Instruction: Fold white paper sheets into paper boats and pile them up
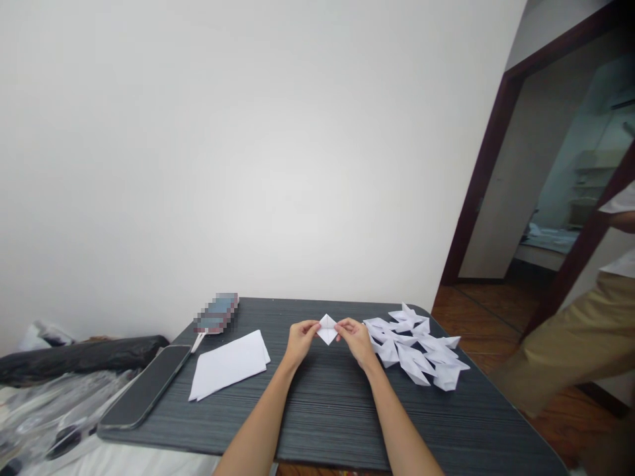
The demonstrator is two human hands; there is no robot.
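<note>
A small diamond of folded white paper point(327, 329) with crease lines across it is held up over the dark table. My left hand point(301, 338) pinches its left corner between thumb and fingers. On the opposite corner, my right hand point(354, 337) grips in the same way. Just right of that hand lies a heap of folded white paper pieces point(417, 347) with pointed tips. Some sheets of white paper point(231, 365) rest in a loose stack to the left of my hands.
The dark wood-grain table point(327, 396) stands against a white wall. At its left edge lies a black phone point(149, 387); a pixelated device point(217, 313) sits behind. Plastic-wrapped items point(59, 396) are at far left. A person in tan trousers point(560, 344) is at the right, by a doorway.
</note>
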